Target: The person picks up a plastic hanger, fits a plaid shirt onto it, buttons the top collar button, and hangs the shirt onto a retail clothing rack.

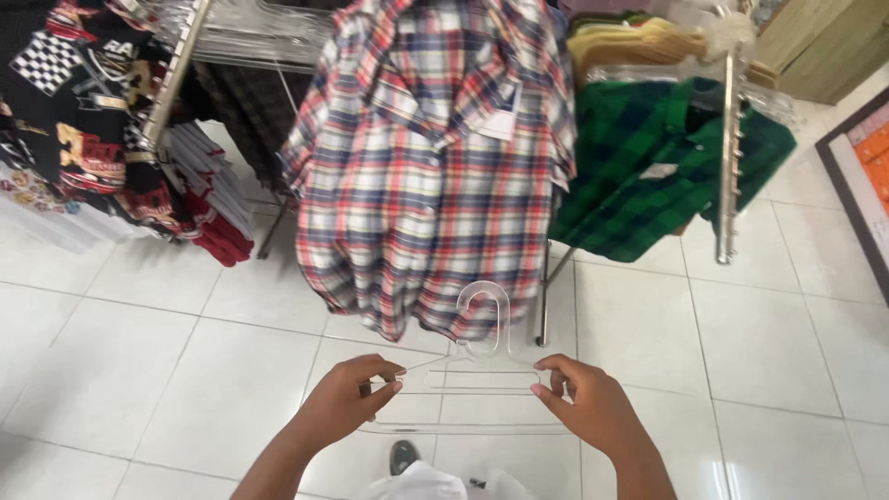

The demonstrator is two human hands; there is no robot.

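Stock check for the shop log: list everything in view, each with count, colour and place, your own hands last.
clear hanger: one, see-through plastic, hook up, held at both ends over the floor
plaid shirt: one, red, white and blue, hanging centre
green shirt: one, green and dark check, hanging right
tan garments: several, mustard, on the rail behind the green shirt
printed shirts: several, black with patches, rack at left
metal rack arm: one, silver, right
tiled floor: white, glossy
left hand: pinches the hanger's left end
right hand: pinches the hanger's right end
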